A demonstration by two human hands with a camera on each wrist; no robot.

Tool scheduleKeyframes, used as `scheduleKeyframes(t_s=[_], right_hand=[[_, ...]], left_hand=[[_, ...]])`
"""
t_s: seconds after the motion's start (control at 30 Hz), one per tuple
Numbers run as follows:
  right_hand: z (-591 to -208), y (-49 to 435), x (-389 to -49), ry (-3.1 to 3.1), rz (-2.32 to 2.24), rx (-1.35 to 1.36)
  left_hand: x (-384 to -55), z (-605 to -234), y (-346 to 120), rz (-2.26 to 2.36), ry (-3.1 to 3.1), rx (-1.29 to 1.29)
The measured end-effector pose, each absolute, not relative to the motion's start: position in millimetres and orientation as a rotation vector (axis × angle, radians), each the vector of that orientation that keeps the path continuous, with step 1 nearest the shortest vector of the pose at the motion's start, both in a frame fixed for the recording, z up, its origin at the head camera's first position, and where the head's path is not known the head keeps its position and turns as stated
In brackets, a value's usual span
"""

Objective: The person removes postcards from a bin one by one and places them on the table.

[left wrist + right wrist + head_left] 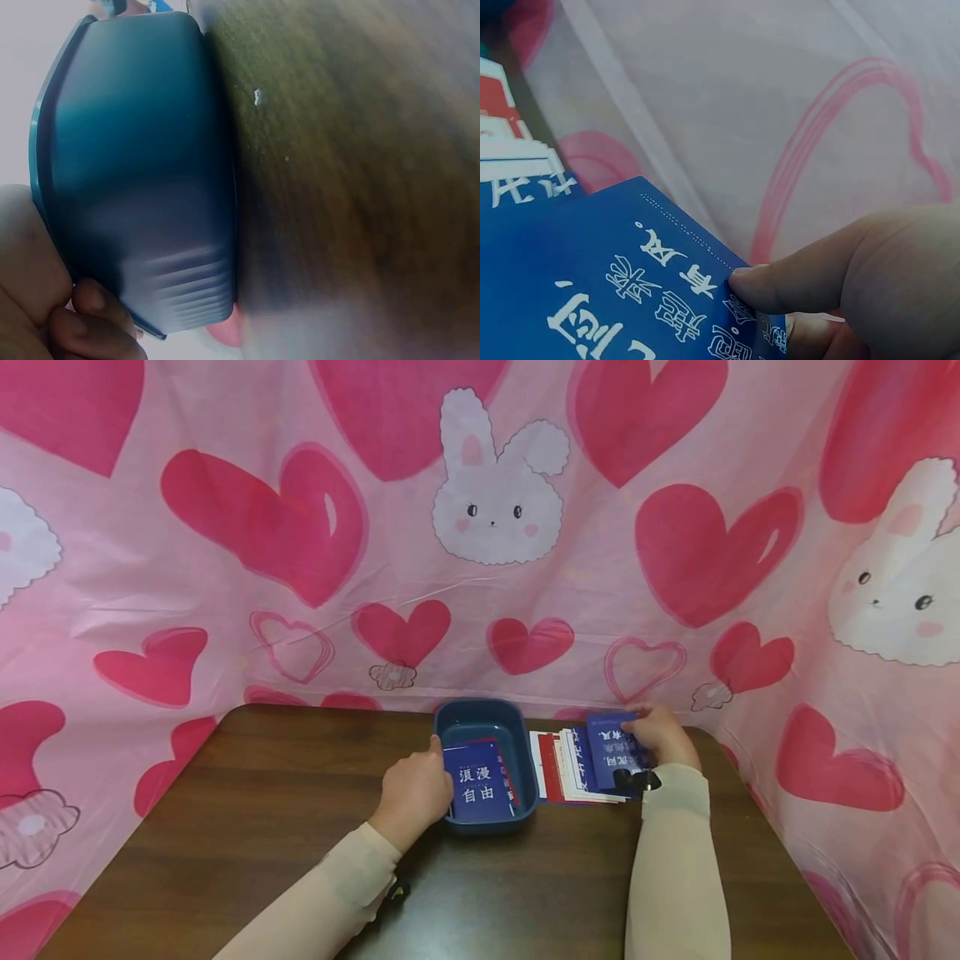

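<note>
My left hand (pixel 412 793) grips the left rim of a dark blue plastic bin (pixel 487 828); in the left wrist view its curled fingers (pixel 94 322) lie against the bin's rim. Inside the bin lies a blue card (pixel 480 768) with white characters, over cards with red showing at the edge. To the right of the bin, my right hand (pixel 663 735) pinches the edge of a blue card (pixel 606 747) with white writing between thumb (pixel 780 289) and fingers. That card overlaps a fanned row of white, red and blue cards (pixel 551 768).
Everything rests on a dark brown wooden table (pixel 262 827), with the bin and cards near its back edge. A pink cloth (pixel 375 568) with hearts and rabbits hangs behind and along the sides.
</note>
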State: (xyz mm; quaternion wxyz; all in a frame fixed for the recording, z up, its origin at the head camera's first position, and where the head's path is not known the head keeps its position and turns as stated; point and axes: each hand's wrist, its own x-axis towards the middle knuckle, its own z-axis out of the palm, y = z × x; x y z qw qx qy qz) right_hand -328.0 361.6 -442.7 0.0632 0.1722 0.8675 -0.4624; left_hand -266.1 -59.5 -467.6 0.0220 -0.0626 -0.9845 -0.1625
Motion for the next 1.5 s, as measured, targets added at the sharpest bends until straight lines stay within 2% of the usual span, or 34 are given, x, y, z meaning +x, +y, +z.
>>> scheduleKeyframes(t_s=[0.63, 0.93, 1.03, 1.13, 1.37, 1.5], right_hand=[[-472.1, 357.9, -341.1, 2.843, -0.995, 0.472], [-525.6, 397.8, -389.7, 2.870, -0.963, 0.500], [-533.3, 403.5, -394.1, 2.873, -0.953, 0.479], [-525.5, 396.7, -387.0, 2.882, -0.976, 0.496], [-462.4, 349.0, -343.4, 2.868, -1.118, 0.401], [-446.5, 332.9, -340.3, 2.890, -1.176, 0.317]], left_hand=[[-265.5, -465.1, -59.0, -0.502, -3.063, -0.194], [-264.9, -463.8, -58.9, -0.495, -3.076, -0.189], [-265.4, -464.2, -59.3, -0.502, -3.076, -0.190], [-265.7, -464.2, -59.8, -0.503, -3.082, -0.191], [-264.9, -464.5, -60.6, -0.522, -3.080, -0.193], [-265.2, -464.3, -60.4, -0.536, -3.079, -0.187]])
